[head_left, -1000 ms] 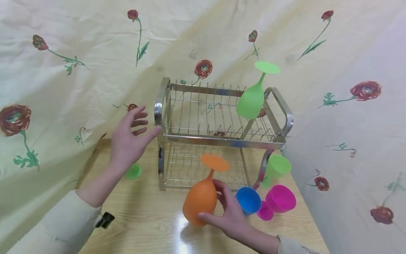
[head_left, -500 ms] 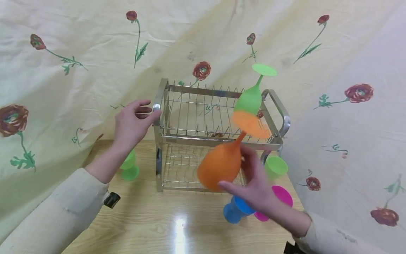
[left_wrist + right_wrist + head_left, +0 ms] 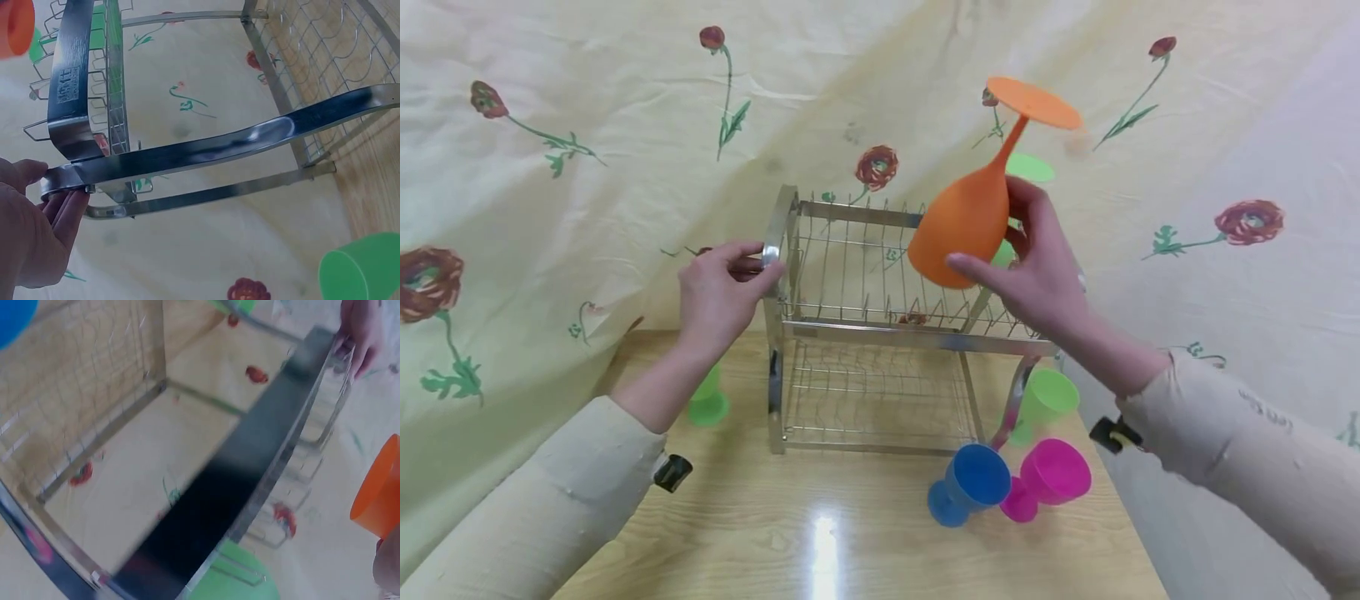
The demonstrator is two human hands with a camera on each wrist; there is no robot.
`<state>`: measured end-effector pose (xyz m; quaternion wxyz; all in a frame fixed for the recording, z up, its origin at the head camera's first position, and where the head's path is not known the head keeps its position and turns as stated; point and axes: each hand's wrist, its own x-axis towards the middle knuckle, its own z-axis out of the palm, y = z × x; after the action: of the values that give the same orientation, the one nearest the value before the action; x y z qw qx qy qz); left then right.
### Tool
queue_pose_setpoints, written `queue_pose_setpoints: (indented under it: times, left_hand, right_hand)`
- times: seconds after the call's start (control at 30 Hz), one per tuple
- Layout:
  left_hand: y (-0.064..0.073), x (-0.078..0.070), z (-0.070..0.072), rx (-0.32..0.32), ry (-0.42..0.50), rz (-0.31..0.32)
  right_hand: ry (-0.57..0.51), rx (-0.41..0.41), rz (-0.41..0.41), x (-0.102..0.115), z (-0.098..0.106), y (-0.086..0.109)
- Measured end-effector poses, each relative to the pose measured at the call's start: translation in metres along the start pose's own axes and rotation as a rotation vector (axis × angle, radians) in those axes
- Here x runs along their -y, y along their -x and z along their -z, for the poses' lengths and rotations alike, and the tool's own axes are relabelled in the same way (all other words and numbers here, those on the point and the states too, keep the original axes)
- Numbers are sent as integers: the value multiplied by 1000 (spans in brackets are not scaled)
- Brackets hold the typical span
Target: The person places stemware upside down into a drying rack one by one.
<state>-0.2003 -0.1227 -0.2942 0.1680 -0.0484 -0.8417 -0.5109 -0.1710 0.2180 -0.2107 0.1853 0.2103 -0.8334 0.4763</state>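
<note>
An orange goblet (image 3: 966, 221) is tilted, its flat foot up and its bowl down, above the right part of the top tier of the metal dish rack (image 3: 880, 333). My right hand (image 3: 1045, 258) grips its bowl from the right, thumb across the front. Behind that hand, a green goblet (image 3: 1030, 168) stands upside down on the top tier, mostly hidden. My left hand (image 3: 722, 283) pinches the left end frame of the rack, and the left wrist view shows its fingers (image 3: 70, 219) curled round the metal bar from below.
On the wooden table, a blue goblet (image 3: 977, 477), a pink goblet (image 3: 1056, 472) and a green goblet (image 3: 1051, 396) stand by the rack's right front. Another green goblet (image 3: 709, 407) is left of the rack, partly behind my left arm. Flowered cloth (image 3: 625, 150) hangs behind.
My right hand has lifted the orange goblet from low in front of the rack, up and rightward over the top tier. My left hand has moved in and taken hold of the rack's left frame.
</note>
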Motion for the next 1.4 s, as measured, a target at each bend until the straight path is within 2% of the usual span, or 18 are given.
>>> queue_pose_setpoints:
  times: [0.17,0.33,0.5,0.67,0.9,1.13,1.4]
  left_hand:
    - [-1,-2,-2,26,-5,23]
    - [-1,-4,-3,30,-21,34]
    - [0,-3,-1,23,-32,35]
    - [1,-2,-2,21,-31,20]
    - [1,-2,-6,10,-37,-9]
    - [3,-1,-5,-29,-31,-12]
    - [5,0,-4,-39,-40,-7]
  right_hand:
    - [53,53,-203,-12,1,-37]
    - [27,93,-290,-29,-14,-60]
    - [81,139,-273,-41,-32,-74]
    - [136,179,-260,-49,-40,-80]
    - [148,205,-251,-64,-40,-81]
    - [192,266,-234,-76,-44,-78]
    - [178,293,-222,-87,-50,-77]
